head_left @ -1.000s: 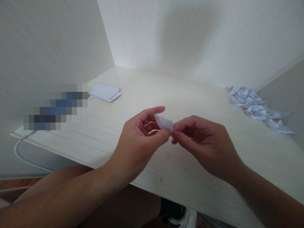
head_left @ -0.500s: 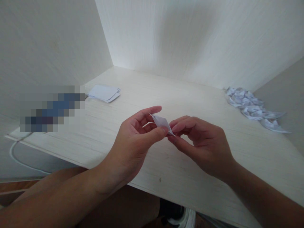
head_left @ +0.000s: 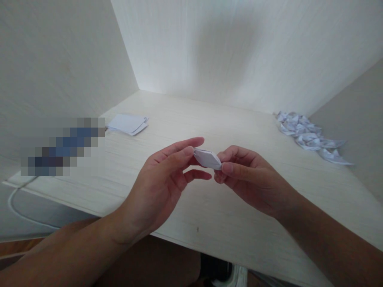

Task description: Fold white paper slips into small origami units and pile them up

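Between my two hands, above the table, is a small folded piece of white paper [head_left: 207, 158] with slanted ends. My left hand [head_left: 167, 175] pinches its left end between thumb and index finger, with a lower finger stretched out underneath. The right end is gripped by the thumb and curled fingers of my right hand [head_left: 251, 175]. Part of the paper's back side is hidden by the fingers.
A stack of white paper sheets [head_left: 128, 123] lies at the back left of the white table [head_left: 191, 115]. Several folded paper pieces [head_left: 308, 133] are heaped at the right. A pixelated patch covers something at the left, by a white cable [head_left: 12, 201]. Walls enclose the back and sides.
The folded paper has turned from a steep slant to nearly level. My left thumb has shifted to the paper's left end, and my right thumb has come up onto its right end.
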Demonstrator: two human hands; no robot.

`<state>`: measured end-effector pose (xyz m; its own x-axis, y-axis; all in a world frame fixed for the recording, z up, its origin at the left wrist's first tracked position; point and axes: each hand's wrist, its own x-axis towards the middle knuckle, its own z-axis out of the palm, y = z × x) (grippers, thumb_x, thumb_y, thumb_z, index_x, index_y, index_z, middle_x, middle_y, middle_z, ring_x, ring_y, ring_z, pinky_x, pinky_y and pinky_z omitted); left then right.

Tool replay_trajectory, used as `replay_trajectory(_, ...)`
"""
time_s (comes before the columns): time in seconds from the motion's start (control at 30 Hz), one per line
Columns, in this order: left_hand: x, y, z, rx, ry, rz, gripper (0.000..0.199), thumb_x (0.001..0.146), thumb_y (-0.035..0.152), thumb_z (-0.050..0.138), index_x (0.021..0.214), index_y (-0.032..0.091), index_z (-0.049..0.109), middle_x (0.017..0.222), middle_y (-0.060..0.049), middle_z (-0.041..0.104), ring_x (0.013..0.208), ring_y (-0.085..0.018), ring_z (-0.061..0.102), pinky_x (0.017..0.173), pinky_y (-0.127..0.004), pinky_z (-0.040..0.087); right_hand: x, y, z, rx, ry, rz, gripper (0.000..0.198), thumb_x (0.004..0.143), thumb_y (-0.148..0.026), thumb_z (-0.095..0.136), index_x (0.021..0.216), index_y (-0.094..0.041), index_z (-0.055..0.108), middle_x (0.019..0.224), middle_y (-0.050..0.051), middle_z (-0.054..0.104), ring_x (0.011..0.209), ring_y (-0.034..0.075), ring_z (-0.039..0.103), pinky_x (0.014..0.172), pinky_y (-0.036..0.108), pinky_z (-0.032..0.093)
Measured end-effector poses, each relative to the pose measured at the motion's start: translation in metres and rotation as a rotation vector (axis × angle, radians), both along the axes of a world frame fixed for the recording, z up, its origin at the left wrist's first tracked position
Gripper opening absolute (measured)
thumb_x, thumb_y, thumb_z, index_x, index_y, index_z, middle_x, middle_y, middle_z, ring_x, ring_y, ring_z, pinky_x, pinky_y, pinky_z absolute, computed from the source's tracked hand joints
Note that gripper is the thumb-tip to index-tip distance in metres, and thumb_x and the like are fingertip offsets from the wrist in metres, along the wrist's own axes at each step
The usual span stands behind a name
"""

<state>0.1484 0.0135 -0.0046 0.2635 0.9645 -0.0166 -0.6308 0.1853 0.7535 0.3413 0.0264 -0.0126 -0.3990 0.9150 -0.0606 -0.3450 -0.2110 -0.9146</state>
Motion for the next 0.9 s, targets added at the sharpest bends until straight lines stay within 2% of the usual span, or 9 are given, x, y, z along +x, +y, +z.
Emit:
replay_trajectory(0.1,-0.004,0.002,0.002,0.023,-0.069,-0.089,0.028,0.1,0.022,0.053,0.105,0.009,0.078,0.094,-0.011,0.078,0.087,-0.018,0.071,0.075,-0.029,0.063,0.004,0.0,0.002,-0.047,0.078,0.052,0.014,0.077,-0.024,0.088,0.084,-0.021,0.077,0.078,-0.002,0.068,0.069,0.009,0.062,0.069,0.022,0.049)
replay_trajectory(0.17,-0.006,0.003,0.003,0.017,-0.09,-0.149,0.031,0.102,0.02,0.049,0.105,0.009,0.078,0.094,-0.011,0.079,0.085,-0.017,0.072,0.076,-0.028,0.063,0.006,0.0,0.003,-0.062,0.106,0.085,0.015,0.078,-0.023,0.087,0.089,-0.022,0.077,0.081,-0.002,0.07,0.07,0.009,0.063,0.07,0.022,0.05)
replay_trajectory(0.33,-0.009,0.006,0.001,0.001,-0.095,-0.234,0.024,0.101,0.022,0.058,0.1,0.011,0.079,0.089,-0.008,0.08,0.08,-0.016,0.075,0.075,-0.025,0.063,0.008,0.001,0.003,-0.038,0.166,0.177,0.013,0.082,-0.021,0.083,0.094,-0.02,0.079,0.085,-0.001,0.073,0.076,0.01,0.066,0.077,0.022,0.052)
replay_trajectory(0.43,-0.01,0.007,0.0,0.008,-0.111,-0.27,0.02,0.096,0.029,0.068,0.101,0.013,0.08,0.093,-0.008,0.08,0.084,-0.017,0.075,0.074,-0.024,0.063,0.006,0.0,0.004,-0.039,0.19,0.181,0.013,0.083,-0.02,0.082,0.096,-0.02,0.08,0.09,0.0,0.075,0.082,0.011,0.068,0.08,0.024,0.053)
replay_trajectory(0.53,-0.011,0.007,-0.001,0.041,-0.12,-0.313,0.015,0.089,0.026,0.078,0.101,0.018,0.081,0.097,-0.006,0.08,0.088,-0.017,0.075,0.074,-0.023,0.063,0.006,-0.001,0.005,-0.047,0.208,0.186,0.014,0.083,-0.021,0.083,0.097,-0.02,0.079,0.094,0.001,0.076,0.085,0.012,0.069,0.081,0.024,0.054)
replay_trajectory(0.7,-0.012,0.007,-0.003,0.092,-0.074,-0.326,0.01,0.089,0.027,0.078,0.093,0.018,0.081,0.094,-0.005,0.08,0.087,-0.017,0.076,0.074,-0.023,0.063,0.008,-0.001,0.004,-0.039,0.223,0.242,0.014,0.084,-0.02,0.083,0.097,-0.019,0.077,0.093,0.001,0.076,0.083,0.012,0.071,0.081,0.023,0.054)
replay_trajectory(0.9,-0.012,0.008,0.0,0.166,-0.027,-0.303,0.009,0.089,0.025,0.078,0.094,0.018,0.082,0.095,-0.005,0.08,0.086,-0.016,0.076,0.076,-0.023,0.062,0.009,0.0,0.005,-0.03,0.225,0.249,0.011,0.085,-0.02,0.082,0.093,-0.021,0.075,0.089,0.0,0.075,0.08,0.011,0.071,0.076,0.02,0.053)
